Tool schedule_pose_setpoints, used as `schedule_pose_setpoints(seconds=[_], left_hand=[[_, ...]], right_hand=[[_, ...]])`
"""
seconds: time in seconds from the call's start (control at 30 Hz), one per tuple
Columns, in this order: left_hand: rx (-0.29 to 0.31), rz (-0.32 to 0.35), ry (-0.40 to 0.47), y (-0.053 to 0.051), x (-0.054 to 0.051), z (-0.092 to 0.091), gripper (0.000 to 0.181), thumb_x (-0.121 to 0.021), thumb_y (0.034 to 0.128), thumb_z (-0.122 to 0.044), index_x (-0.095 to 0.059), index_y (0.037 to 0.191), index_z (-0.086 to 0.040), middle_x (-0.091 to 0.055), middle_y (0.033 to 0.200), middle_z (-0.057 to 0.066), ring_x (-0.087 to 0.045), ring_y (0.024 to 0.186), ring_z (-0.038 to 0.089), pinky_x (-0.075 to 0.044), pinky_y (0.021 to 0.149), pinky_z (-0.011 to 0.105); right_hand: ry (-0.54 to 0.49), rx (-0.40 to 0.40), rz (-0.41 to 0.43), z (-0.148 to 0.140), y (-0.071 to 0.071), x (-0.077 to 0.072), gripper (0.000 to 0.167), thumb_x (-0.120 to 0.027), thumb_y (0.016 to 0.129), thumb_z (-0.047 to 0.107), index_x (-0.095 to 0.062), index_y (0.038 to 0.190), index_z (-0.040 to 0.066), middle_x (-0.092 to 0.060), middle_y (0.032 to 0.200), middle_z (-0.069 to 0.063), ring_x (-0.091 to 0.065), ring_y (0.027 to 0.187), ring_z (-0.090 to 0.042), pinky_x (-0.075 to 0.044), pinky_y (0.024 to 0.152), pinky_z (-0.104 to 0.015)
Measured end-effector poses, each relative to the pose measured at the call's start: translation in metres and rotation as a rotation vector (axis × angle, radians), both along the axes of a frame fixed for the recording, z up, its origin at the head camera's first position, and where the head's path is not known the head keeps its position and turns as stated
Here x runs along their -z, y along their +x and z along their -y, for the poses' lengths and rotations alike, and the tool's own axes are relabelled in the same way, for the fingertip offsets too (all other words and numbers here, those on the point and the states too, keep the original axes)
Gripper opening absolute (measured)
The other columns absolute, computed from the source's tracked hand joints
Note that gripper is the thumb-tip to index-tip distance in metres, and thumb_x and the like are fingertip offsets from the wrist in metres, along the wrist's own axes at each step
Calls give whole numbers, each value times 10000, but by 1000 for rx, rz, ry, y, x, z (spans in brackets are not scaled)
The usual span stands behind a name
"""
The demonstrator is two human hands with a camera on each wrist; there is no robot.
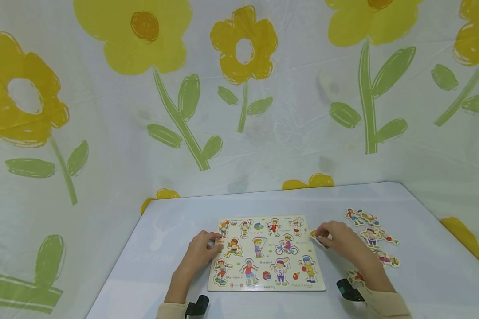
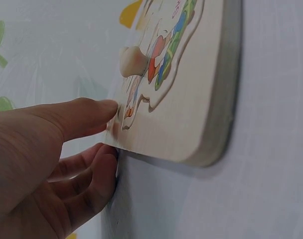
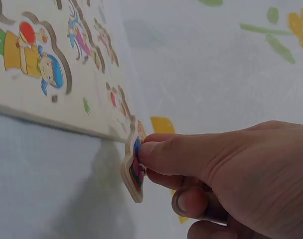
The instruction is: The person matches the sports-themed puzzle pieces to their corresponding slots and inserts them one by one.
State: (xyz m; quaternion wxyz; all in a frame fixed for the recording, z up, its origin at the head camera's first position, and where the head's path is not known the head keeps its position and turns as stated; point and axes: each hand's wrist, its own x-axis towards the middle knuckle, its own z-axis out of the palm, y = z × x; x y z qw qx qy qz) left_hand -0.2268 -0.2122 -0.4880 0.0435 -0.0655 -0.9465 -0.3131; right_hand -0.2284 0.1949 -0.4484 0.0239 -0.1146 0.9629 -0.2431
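A wooden peg puzzle board (image 1: 271, 266) printed with sports figures lies flat on the table. At its left edge, my left hand (image 1: 201, 250) holds the board, the thumb (image 2: 94, 117) at the printed face and the curled fingers against the side. A wooden knob (image 2: 133, 61) stands up from a piece near that thumb. Just off the board's right edge, my right hand (image 1: 341, 239) pinches a puzzle piece (image 3: 134, 164) between thumb and fingers. The piece is tilted on edge in the right wrist view, with blue and dark red print. Its knob is hidden by the fingers.
Several loose figure pieces (image 1: 371, 237) lie right of the board, some overlapping. Another piece (image 1: 356, 276) lies partly behind my right wrist. The white table (image 1: 175, 221) reaches back to a flower-print curtain (image 1: 287, 146). Dark straps (image 1: 349, 290) are on both wrists.
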Motion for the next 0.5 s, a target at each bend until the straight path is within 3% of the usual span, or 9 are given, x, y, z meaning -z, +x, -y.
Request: schedule_pose_setpoints(seconds=[0.5], left_hand=[[-6,1,10,1,-2,0,325,-731,875,-220,-708,1176,-100,-625,1005,73,-492,693,106,-420,566,191]], right_hand=[[4,56,-65,49,5,3,90,-742,851,111,-714,934,134,-648,865,-6,-538,772,-147,-506,718,-345]])
